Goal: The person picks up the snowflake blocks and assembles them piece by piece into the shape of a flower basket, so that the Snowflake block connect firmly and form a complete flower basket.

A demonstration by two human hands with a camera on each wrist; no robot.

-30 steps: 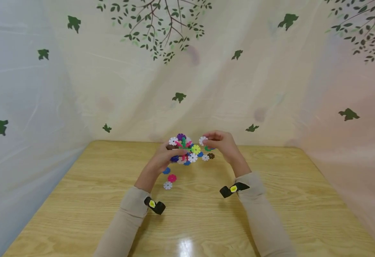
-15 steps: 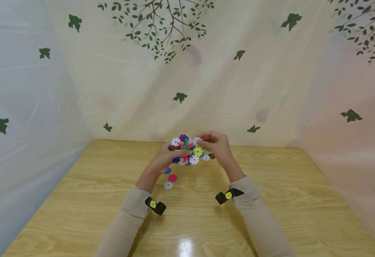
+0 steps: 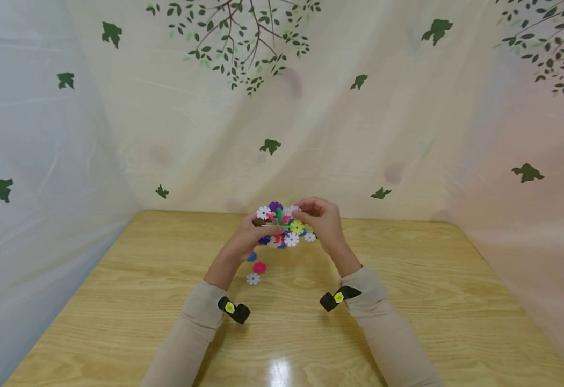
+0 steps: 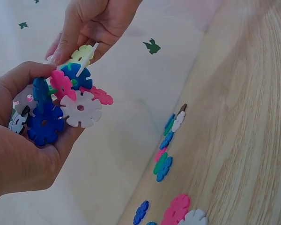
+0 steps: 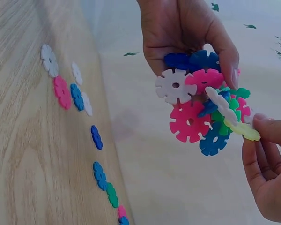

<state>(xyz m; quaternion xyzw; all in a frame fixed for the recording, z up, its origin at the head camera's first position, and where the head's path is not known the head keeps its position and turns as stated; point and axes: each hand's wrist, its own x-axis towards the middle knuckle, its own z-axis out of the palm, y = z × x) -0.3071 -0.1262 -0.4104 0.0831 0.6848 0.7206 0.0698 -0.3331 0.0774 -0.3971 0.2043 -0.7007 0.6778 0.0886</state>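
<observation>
My left hand (image 3: 243, 239) grips a cluster of interlocked flower-shaped snowflake discs, held up above the table. Blue (image 4: 45, 124), pink (image 5: 189, 123), white, green and yellow discs (image 3: 296, 227) stick out of it at different angles. At the cluster's right side in the head view, my right hand (image 3: 323, 221) pinches a white snowflake disc (image 3: 294, 210) between thumb and fingers. That disc overlaps the cluster's edge. In the right wrist view, the thumb and a yellow disc (image 5: 246, 131) hide most of it.
Several loose snowflake discs lie on the wooden table (image 3: 282, 322). Pink (image 3: 260, 267) and white discs (image 3: 253, 279) are near my left wrist, and another white disc (image 3: 309, 236) lies below my right hand. A pale curtain (image 3: 204, 140) with leaf prints hangs behind the table.
My right hand has moved left, bringing its white disc from a gap beside the cluster to the cluster's edge. My left hand has stayed nearly still.
</observation>
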